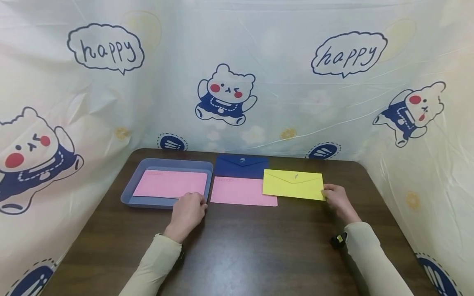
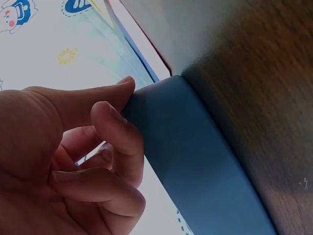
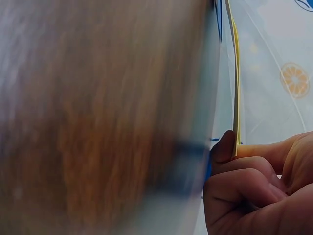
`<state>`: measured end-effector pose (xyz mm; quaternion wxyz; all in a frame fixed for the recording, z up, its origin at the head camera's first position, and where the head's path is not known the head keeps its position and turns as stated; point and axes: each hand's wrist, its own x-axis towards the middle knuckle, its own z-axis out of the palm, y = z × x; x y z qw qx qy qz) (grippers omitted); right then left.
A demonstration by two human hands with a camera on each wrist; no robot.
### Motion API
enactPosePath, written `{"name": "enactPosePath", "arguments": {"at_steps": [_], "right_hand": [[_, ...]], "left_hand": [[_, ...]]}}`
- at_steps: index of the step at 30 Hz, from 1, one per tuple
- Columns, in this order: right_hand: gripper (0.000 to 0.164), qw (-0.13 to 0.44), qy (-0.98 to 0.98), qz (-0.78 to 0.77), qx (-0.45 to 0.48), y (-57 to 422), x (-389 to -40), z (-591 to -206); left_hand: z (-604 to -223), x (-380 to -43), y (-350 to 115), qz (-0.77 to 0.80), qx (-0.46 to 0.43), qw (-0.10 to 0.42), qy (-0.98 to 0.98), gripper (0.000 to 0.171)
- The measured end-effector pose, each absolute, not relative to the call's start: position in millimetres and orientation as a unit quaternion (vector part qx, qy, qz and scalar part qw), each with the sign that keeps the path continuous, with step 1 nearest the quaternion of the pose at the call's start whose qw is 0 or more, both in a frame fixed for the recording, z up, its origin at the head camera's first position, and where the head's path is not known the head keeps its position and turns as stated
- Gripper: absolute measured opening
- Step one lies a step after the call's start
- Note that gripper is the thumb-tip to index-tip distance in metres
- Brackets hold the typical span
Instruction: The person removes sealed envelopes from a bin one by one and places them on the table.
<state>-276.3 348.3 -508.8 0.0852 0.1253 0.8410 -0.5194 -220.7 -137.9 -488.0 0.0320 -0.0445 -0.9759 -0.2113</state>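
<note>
A yellow envelope, its flap side up, overlaps the corner of a pink envelope. My right hand pinches its right edge between thumb and finger; in the right wrist view the yellow envelope stands edge-on in that grip. My left hand is at the front right corner of a blue-grey tray. Close up, the thumb and curled fingers of my left hand hold the tray's rim. Another pink envelope lies inside the tray.
A dark blue envelope lies behind the pink one, right of the tray. The brown wooden table is bordered at the back and sides by a printed cloth with bear drawings.
</note>
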Motion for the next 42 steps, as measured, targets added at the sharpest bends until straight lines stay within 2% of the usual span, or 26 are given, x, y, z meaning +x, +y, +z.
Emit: {"name": "enactPosePath", "arguments": {"at_steps": [19,42], "right_hand": [[0.045,0.092,0.848,-0.505,0.135,381,-275,-512],[0.048,0.106,0.859,-0.481,0.141,397,-281,-510]], "left_hand": [[-489,-219,-139,-0.215,-0.049,0.036,-0.975,0.011],[-488,-220,-138,-0.211,-0.044,0.036,-0.976,0.010]]}}
